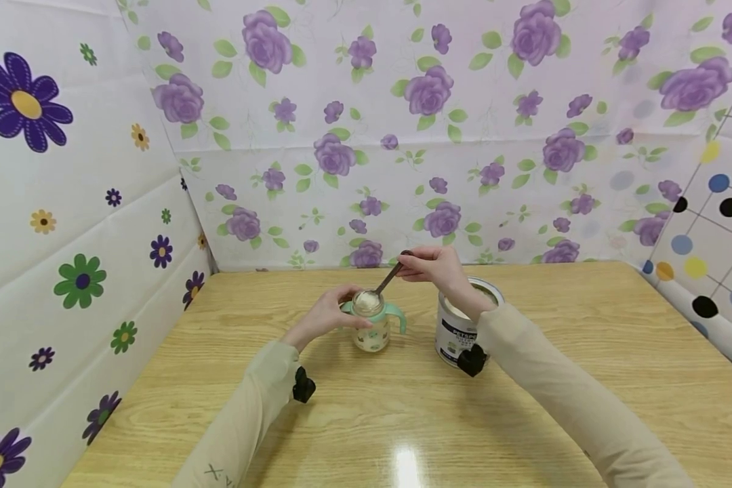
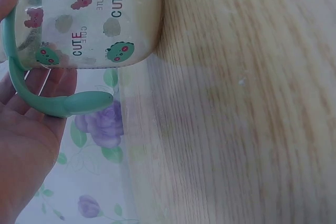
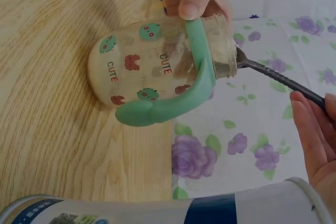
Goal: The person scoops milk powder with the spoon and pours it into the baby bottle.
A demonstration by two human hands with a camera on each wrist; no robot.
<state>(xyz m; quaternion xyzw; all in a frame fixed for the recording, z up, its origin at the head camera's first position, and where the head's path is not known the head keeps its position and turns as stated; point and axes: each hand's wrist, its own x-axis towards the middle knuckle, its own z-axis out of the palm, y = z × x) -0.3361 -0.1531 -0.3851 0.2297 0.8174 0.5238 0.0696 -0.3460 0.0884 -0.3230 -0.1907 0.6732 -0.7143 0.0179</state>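
Observation:
A clear baby bottle (image 1: 372, 337) with green handles and cartoon prints stands upright on the table. My left hand (image 1: 326, 315) grips it near the neck, thumb across the front and fingers behind. In the right wrist view, the left thumb (image 3: 190, 8) presses on the green handle ring (image 3: 198, 40). My right hand (image 1: 430, 268) pinches the end of a dark spoon (image 1: 392, 276), which slants down to the bottle's mouth. Pale powder (image 1: 367, 301) shows at that opening. The spoon's bowl is mostly hidden there.
Right of the bottle stands an open white can (image 1: 454, 332) with pale powder inside, partly covered by the right forearm. The wooden table (image 1: 366, 413) meets a flowered cloth (image 1: 341, 203) at the back. Black wrist cameras sit under both cuffs.

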